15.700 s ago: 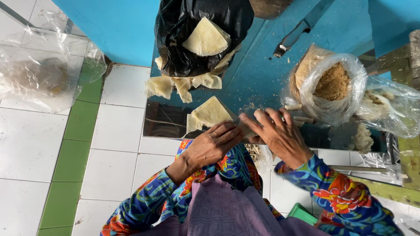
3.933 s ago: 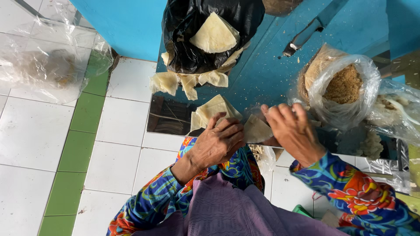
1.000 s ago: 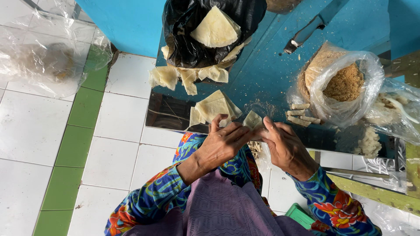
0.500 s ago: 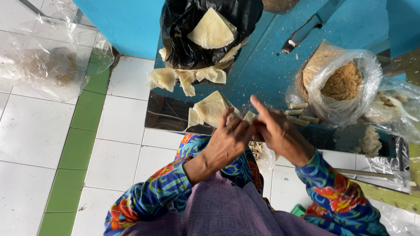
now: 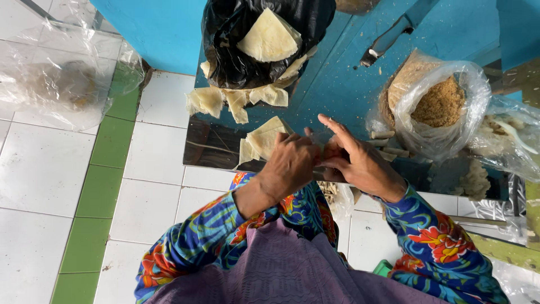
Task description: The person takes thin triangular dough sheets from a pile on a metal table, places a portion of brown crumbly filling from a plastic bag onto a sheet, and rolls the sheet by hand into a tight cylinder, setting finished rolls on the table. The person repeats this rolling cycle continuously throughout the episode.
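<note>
- left hand (image 5: 292, 166) and right hand (image 5: 354, 163) meet above the near edge of the blue table (image 5: 349, 84), fingers curled toward each other around a small pale wrapper piece (image 5: 322, 160) that is mostly hidden between them.
- grip: the left hand is closed knuckles-up over the piece; the right hand pinches it from the other side with thumb and middle fingers, its index finger (image 5: 333, 125) held out straight and free. how tightly the piece is pressed cannot be told.
- the wrapper piece sits between the two palms, just beside the loose stack of triangular wrappers (image 5: 264, 139) lying on the table.
- further wrappers (image 5: 236, 100) spill from the black plastic bag (image 5: 242, 50) at the far side; a clear bag of brown crumbly filling (image 5: 441, 101) stands to the right, with several finished rolls (image 5: 388, 146) at its foot.
- a knife (image 5: 394, 35) lies well apart on the far part of the table.
- judged good practice for this step: keep both thumbs close to the fold, roll evenly from one corner, and hold the ends tucked so filling does not escape.
- pressure probably wants to be light, since the thin sheet looks liable to tear.
</note>
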A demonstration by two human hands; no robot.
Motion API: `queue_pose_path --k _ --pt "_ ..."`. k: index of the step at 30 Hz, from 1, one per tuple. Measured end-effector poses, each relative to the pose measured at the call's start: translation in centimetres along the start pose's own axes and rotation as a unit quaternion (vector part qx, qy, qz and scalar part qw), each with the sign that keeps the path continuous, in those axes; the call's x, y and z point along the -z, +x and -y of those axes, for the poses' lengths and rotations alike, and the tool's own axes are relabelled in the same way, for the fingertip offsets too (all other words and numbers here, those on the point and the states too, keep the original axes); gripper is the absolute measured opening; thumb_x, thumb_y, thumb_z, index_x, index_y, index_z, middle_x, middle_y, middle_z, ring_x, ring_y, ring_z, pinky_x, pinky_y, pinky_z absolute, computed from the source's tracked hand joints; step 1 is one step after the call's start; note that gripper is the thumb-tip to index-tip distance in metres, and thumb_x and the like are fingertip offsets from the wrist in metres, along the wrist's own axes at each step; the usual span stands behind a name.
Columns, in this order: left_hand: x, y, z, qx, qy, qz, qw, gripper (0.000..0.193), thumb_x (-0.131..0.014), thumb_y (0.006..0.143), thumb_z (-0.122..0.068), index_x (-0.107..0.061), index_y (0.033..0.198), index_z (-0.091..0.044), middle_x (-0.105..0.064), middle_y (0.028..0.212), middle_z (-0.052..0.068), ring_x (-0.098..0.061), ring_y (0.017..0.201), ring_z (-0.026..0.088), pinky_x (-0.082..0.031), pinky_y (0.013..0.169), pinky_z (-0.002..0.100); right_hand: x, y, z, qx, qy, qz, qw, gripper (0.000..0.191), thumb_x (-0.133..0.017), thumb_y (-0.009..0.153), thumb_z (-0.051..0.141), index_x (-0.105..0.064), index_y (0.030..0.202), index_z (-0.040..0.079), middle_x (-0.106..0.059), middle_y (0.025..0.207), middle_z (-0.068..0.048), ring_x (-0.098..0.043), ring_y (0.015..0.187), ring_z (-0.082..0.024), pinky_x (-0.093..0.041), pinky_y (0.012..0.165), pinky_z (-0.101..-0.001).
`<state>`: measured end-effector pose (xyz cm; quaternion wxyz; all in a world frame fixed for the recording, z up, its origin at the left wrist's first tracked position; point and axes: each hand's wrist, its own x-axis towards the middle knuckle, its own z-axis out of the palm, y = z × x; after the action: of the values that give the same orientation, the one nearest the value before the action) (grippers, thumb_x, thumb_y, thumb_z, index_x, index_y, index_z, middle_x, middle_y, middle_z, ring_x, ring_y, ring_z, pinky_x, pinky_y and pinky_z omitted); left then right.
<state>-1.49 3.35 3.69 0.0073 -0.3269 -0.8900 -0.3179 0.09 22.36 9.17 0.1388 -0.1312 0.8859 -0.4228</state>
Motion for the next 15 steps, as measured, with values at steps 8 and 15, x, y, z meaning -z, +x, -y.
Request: queue_pose_path --k 8,15 --pt "-0.7 -2.8 -0.3 -0.165 0.201 -0.137 0.956 0.025 -0.07 0.081 -0.011 -0.072 0.104 -0.001 -0.067 0.095 0.009 -0.067 0.099 0.023 -0.043 0.116 0.045 -2.8 -2.8 -2.9 0.271 -0.273 -0.159 0.909 0.073 -0.07 0.091 -0.001 -0.035 0.155 -0.003 -0.071 0.097 -0.013 -0.068 0.093 -0.028 -0.053 0.089 -0.041" --pt "-0.7 -2.0 -0.1 -0.152 0.227 -0.107 0.956 0.027 -0.066 0.085 -0.01 -0.071 0.109 0.001 -0.062 0.095 0.008 -0.062 0.101 0.023 -0.036 0.118 0.052 -2.6 -2.0 -2.9 0.258 -0.307 -0.176 0.899 0.066 -0.069 0.09 -0.005 -0.04 0.15 -0.004 -0.069 0.092 -0.01 -0.067 0.087 -0.026 -0.052 0.091 -0.0442"
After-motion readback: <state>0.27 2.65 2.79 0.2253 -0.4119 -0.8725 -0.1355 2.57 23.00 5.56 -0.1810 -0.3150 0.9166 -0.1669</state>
